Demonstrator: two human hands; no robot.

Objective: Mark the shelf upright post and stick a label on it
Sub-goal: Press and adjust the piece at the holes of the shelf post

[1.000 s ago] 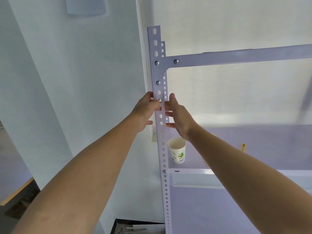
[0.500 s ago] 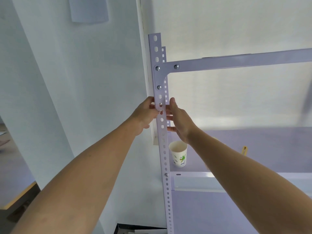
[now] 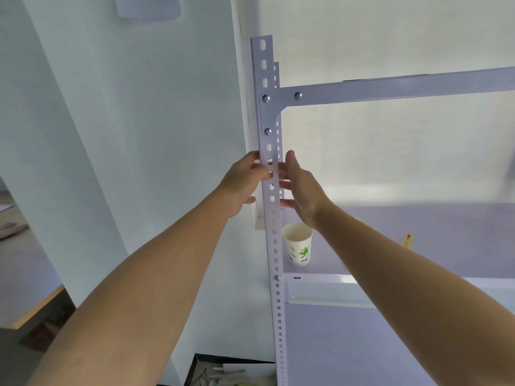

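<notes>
Post (image 3: 271, 218) between left hand (image 3: 242, 185), right hand (image 3: 304, 190)

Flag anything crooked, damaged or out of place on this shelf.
Nothing stands out: the upright post looks straight, its bolts are in place, and the paper cup sits upright on the shelf.

Pale lilac hole-punched post (image 3: 274, 263), white cup (image 3: 298, 246) with green print

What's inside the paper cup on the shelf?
Only the pale inner wall of the paper cup shows, with nothing sticking out above the rim. Its bottom is hidden behind its own front wall.
</notes>
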